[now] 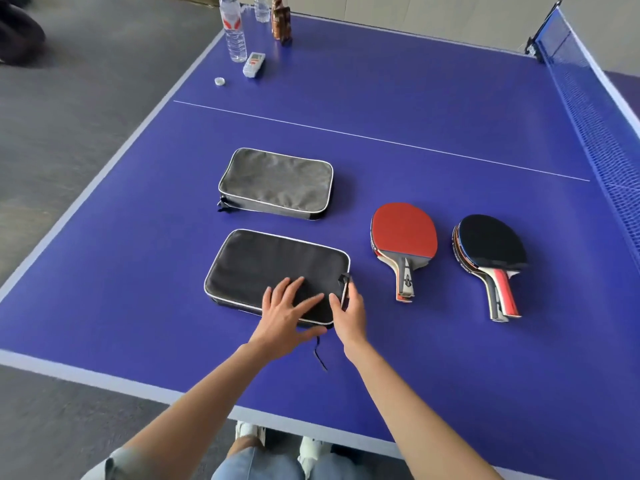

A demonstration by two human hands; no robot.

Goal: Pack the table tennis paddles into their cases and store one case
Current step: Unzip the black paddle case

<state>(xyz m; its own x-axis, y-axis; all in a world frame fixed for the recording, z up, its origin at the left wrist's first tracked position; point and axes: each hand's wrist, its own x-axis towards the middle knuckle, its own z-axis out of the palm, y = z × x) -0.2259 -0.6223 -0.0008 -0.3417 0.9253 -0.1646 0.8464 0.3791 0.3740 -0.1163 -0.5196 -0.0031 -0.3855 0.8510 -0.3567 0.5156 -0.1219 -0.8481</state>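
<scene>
Left hand (287,315) flat, fingers spread on black case (273,268); right hand (351,311) fingers loosely open at its corner. Table (121,289) clear leftward.

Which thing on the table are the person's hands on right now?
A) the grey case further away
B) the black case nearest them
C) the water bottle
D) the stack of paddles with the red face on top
B: the left hand lies flat on the black case, and the right hand is at that case's right edge by the zipper, while the grey case and both paddle stacks lie untouched.
</scene>
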